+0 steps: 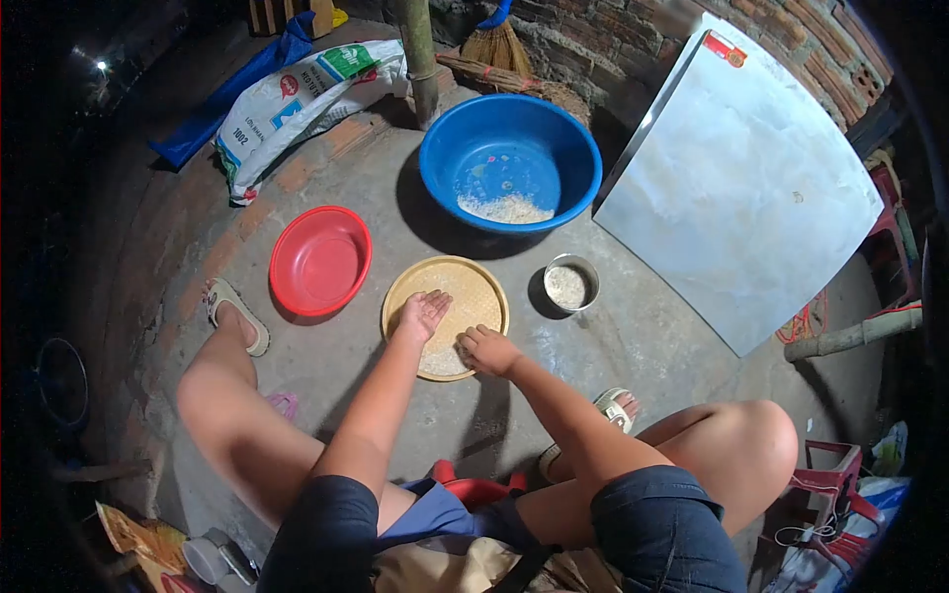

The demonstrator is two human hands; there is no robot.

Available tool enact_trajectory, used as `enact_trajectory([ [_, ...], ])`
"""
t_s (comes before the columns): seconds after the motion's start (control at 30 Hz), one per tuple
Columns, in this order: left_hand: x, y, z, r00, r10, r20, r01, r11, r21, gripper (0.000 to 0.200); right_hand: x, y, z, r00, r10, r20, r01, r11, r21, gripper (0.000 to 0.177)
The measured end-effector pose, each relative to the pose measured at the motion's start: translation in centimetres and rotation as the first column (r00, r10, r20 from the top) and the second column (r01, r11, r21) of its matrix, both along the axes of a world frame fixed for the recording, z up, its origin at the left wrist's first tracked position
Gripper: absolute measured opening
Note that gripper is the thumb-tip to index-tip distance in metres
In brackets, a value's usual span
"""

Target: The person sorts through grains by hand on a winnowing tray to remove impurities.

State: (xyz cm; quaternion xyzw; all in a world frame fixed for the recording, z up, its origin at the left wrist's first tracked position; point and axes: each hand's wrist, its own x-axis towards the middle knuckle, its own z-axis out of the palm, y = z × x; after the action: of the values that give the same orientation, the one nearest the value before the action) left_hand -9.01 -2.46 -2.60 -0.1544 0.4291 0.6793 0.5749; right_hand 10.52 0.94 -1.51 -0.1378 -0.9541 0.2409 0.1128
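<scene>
A round yellow woven tray lies on the floor between my knees, with pale rice-like grains spread over its near part. My left hand is over the tray's left side, palm turned up and fingers stretched out, holding nothing. At the tray's right edge, my right hand is back-up with its fingers curled down toward the grains; whatever lies beneath the fingertips is hidden. A metal bowl holding similar grains stands right of the tray. Beyond it sits a large blue basin with grains along its near side.
A red basin is left of the tray. A large white panel leans at the right. A printed white sack, a post and a broom are at the back. Red plastic stools stand at lower right.
</scene>
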Motion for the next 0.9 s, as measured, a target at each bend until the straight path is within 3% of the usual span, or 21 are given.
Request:
enact_trajectory([
  [0.07,-0.1,-0.8,-0.6,1.0,-0.008,-0.005,0.008,1.0,-0.014,0.038,-0.4,-0.6,-1.3,0.999,0.02,0.025,-0.019,0.997,-0.074,0.025],
  [0.13,0.2,-0.9,-1.2,1.0,-0.011,0.009,0.011,1.0,-0.021,0.039,-1.8,0.1,-2.8,0.97,-0.107,0.218,0.15,0.969,-0.194,0.024],
  [0.17,0.4,-0.7,-1.0,1.0,-0.015,0.01,0.015,1.0,-0.023,0.039,-2.7,0.5,-5.8,0.987,-0.127,0.094,0.133,0.989,-0.063,0.016],
  [0.2,0.8,-0.8,-1.0,0.999,-0.042,-0.002,0.041,0.996,-0.075,0.038,-3.2,0.1,-4.6,0.987,-0.13,0.096,0.137,0.988,-0.069,0.016],
  [0.27,0.8,-0.7,-2.5,0.997,-0.074,-0.014,0.072,0.989,-0.131,0.037,-4.5,0.0,0.3,0.85,-0.514,-0.115,0.462,0.833,-0.306,0.014],
  [0.3,0.2,-0.1,-5.2,0.991,-0.128,-0.026,0.125,0.987,-0.103,0.033,-5.2,0.3,1.3,0.848,-0.516,-0.116,0.463,0.831,-0.309,0.014],
  [0.37,0.8,0.3,-3.8,0.981,-0.178,-0.08,0.171,0.981,-0.087,0.03,-6.2,0.5,2.5,0.926,-0.266,-0.268,0.188,0.941,-0.282,0.013],
  [0.47,1.0,0.8,-1.6,0.965,-0.2,-0.172,0.189,0.979,-0.08,0.027,-6.0,0.5,3.7,0.882,-0.333,-0.333,0.269,0.937,-0.224,0.015],
  [0.53,1.1,0.8,-0.4,0.971,-0.174,-0.161,0.156,0.981,-0.119,0.029,-4.5,0.6,3.6,0.89,-0.345,-0.298,0.288,0.932,-0.221,0.021],
  [0.6,0.8,0.3,-0.3,0.968,-0.225,-0.11,0.218,0.973,-0.073,0.031,-3.0,0.4,3.7,0.951,-0.121,-0.285,0.135,0.99,0.028,0.029],
  [0.63,0.8,-0.1,-0.1,0.983,-0.166,-0.073,0.16,0.984,-0.083,0.032,-2.5,0.4,3.1,0.974,-0.025,-0.227,0.06,0.987,0.152,0.039],
  [0.8,-0.2,-2.0,-0.8,0.999,-0.038,0.008,0.039,0.994,-0.1,0.033,-0.1,-0.9,0.8,0.995,-0.025,-0.096,0.04,0.988,0.152,0.048],
  [0.87,-0.7,-2.4,-1.1,1.0,-0.016,-0.021,0.014,0.995,-0.097,0.034,0.3,-0.8,-0.1,0.993,0.053,0.109,-0.066,0.991,0.118,0.045],
  [0.9,-0.8,-2.5,-1.2,1.0,-0.013,-0.021,0.011,0.995,-0.097,0.034,0.0,-0.8,-0.2,0.996,0.032,0.089,-0.038,0.997,0.066,0.037],
])
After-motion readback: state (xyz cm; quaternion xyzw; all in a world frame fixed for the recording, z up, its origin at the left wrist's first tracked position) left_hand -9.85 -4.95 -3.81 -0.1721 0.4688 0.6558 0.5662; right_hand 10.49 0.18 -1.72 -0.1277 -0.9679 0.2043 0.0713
